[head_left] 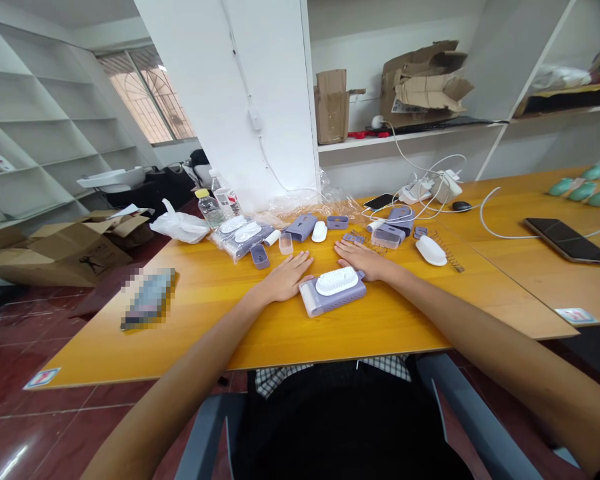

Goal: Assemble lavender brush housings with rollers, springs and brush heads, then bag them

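On the wooden table lies a purple-grey plastic brush [336,291] with white bristles facing up and a clear end. My left hand [286,277] rests flat to its left, fingers stretched out, thumb close to the clear end. Flat on the table beyond its right end is my right hand [363,259], fingers extended near several small purple parts [354,237]. Neither hand holds anything. Farther back are a purple housing [301,227], a white bristle head [319,231], a small purple cup [260,257] and a clear cup [285,244].
A bagged pile of brushes [243,235] and bottles [210,210] stand at the back left. On the right are another white brush head [431,251], springs [447,252], cables, a power strip [415,192] and a tablet [570,240]. A blurred phone-like object [149,299] lies left.
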The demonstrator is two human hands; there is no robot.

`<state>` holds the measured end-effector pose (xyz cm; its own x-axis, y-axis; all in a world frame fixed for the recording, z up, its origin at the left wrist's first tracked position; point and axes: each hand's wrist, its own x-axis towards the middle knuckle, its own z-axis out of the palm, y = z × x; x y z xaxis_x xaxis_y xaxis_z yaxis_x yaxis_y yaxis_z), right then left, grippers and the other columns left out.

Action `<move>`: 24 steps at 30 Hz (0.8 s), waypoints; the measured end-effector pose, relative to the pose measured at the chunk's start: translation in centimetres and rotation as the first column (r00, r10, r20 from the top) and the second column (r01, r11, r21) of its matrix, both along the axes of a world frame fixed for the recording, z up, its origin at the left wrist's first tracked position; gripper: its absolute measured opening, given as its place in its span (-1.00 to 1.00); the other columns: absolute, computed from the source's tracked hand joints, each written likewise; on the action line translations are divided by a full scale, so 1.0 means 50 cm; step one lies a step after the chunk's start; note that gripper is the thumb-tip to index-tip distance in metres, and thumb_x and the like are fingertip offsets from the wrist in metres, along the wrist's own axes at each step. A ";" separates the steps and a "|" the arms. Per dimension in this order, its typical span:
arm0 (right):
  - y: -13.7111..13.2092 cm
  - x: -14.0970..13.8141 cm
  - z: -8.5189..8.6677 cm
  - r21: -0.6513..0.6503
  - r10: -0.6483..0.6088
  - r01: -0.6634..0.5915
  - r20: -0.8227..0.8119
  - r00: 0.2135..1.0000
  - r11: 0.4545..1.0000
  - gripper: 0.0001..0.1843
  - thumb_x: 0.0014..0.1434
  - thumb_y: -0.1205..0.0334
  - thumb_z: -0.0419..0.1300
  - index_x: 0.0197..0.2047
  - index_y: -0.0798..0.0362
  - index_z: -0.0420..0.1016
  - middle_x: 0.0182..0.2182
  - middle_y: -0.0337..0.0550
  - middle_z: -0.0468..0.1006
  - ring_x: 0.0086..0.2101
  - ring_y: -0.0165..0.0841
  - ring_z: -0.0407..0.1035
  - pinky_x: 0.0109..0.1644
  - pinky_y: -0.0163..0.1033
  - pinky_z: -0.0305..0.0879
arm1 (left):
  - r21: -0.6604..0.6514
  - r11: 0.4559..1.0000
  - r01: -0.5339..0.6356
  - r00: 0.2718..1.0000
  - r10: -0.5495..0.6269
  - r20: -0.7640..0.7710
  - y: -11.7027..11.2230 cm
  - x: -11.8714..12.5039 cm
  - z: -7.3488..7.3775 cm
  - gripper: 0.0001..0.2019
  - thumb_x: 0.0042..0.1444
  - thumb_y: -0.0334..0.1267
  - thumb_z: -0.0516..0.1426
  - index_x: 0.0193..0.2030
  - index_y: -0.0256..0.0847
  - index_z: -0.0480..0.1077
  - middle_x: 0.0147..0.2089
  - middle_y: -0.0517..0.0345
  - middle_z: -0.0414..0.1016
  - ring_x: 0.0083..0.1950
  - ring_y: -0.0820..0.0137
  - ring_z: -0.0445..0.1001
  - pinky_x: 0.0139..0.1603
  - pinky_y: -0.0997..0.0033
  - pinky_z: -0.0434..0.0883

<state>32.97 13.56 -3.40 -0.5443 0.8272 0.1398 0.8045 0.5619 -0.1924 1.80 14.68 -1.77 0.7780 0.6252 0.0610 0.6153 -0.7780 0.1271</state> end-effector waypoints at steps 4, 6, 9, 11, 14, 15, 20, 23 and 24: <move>-0.001 -0.002 0.002 -0.001 -0.004 0.004 0.009 1.000 1.000 -0.30 0.56 0.02 -0.14 0.58 0.24 0.17 0.57 0.26 0.13 0.56 0.07 -0.04 0.59 0.29 -0.01 | -0.029 1.000 -0.010 1.000 0.010 0.005 -0.002 0.000 0.003 -0.30 0.56 0.14 -0.14 0.62 -0.30 0.12 0.68 -0.22 -0.04 0.70 -0.01 -0.05 0.69 -0.16 -0.03; 0.000 -0.004 0.003 -0.001 -0.007 0.007 0.009 1.000 1.000 -0.30 0.56 0.03 -0.14 0.58 0.25 0.18 0.57 0.28 0.13 0.56 0.08 -0.03 0.58 0.30 -0.01 | -0.037 0.999 -0.009 1.000 0.010 0.020 -0.002 0.000 0.003 -0.29 0.56 0.16 -0.14 0.62 -0.29 0.13 0.68 -0.22 -0.03 0.70 -0.01 -0.05 0.68 -0.16 -0.03; 0.002 -0.005 0.001 -0.001 -0.014 0.014 0.005 1.000 1.000 -0.32 0.56 0.04 -0.12 0.57 0.22 0.20 0.56 0.27 0.14 0.55 0.07 -0.02 0.58 0.31 -0.01 | -0.050 0.999 0.003 0.999 -0.001 0.054 0.000 0.001 0.002 -0.29 0.55 0.18 -0.12 0.60 -0.28 0.16 0.67 -0.23 -0.01 0.70 -0.01 -0.03 0.68 -0.19 -0.03; 0.003 -0.005 0.000 0.001 -0.018 0.018 0.000 1.000 1.000 -0.33 0.56 0.04 -0.10 0.57 0.19 0.21 0.56 0.24 0.15 0.55 0.06 -0.01 0.58 0.30 -0.01 | -0.071 0.997 0.012 0.996 -0.006 0.093 0.002 0.001 0.003 -0.28 0.53 0.21 -0.10 0.58 -0.28 0.20 0.66 -0.23 0.03 0.69 -0.02 0.00 0.68 -0.21 -0.03; 0.004 -0.004 0.001 0.004 -0.019 0.019 -0.013 1.000 1.000 -0.35 0.56 0.04 -0.07 0.56 0.16 0.23 0.56 0.22 0.16 0.55 0.05 0.01 0.58 0.28 0.01 | -0.145 0.989 0.027 0.976 0.005 0.218 0.004 -0.003 0.012 -0.29 0.52 0.25 -0.13 0.49 -0.24 0.35 0.59 -0.17 0.25 0.65 0.00 0.13 0.67 -0.17 0.04; 0.005 -0.003 0.001 0.005 -0.016 0.016 -0.020 1.000 1.000 -0.35 0.56 0.03 -0.07 0.56 0.15 0.24 0.56 0.21 0.17 0.54 0.05 0.02 0.58 0.27 0.02 | -0.183 0.983 0.030 0.959 0.023 0.281 0.002 -0.006 0.018 -0.29 0.53 0.26 -0.15 0.45 -0.23 0.40 0.54 -0.16 0.34 0.62 0.02 0.22 0.65 -0.15 0.10; 0.006 -0.001 0.003 0.010 -0.004 0.004 -0.056 0.998 1.000 -0.36 0.56 0.01 -0.06 0.53 0.15 0.30 0.54 0.21 0.22 0.54 0.06 0.04 0.58 0.26 0.02 | -0.386 0.902 0.195 0.813 0.072 0.578 -0.032 -0.014 0.058 -0.35 0.50 0.29 -0.07 0.40 -0.13 0.42 0.37 -0.18 0.54 0.28 0.03 0.61 0.36 -0.13 0.49; 0.008 -0.001 0.002 0.010 -0.006 0.006 -0.081 0.997 1.000 -0.38 0.55 0.01 -0.02 0.52 0.12 0.33 0.53 0.20 0.24 0.53 0.07 0.06 0.58 0.28 0.04 | -0.391 0.862 0.321 0.817 -0.043 0.576 -0.067 0.004 0.078 -0.32 0.39 0.30 0.14 0.46 -0.07 0.35 0.38 -0.19 0.51 0.30 -0.01 0.57 0.30 -0.10 0.51; 0.008 -0.001 0.002 0.010 -0.008 0.008 -0.091 0.996 1.000 -0.38 0.54 0.01 -0.01 0.52 0.11 0.33 0.53 0.20 0.24 0.53 0.07 0.07 0.57 0.29 0.04 | -0.379 0.862 0.336 0.831 -0.082 0.549 -0.078 0.013 0.083 -0.28 0.33 0.29 0.21 0.47 -0.06 0.33 0.40 -0.19 0.49 0.33 -0.03 0.54 0.31 -0.11 0.49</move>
<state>32.92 13.95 -3.31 -0.5223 0.8298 0.1968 0.7884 0.5578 -0.2595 2.44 10.80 2.36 0.8298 0.5056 0.2362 0.1941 -0.6583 0.7273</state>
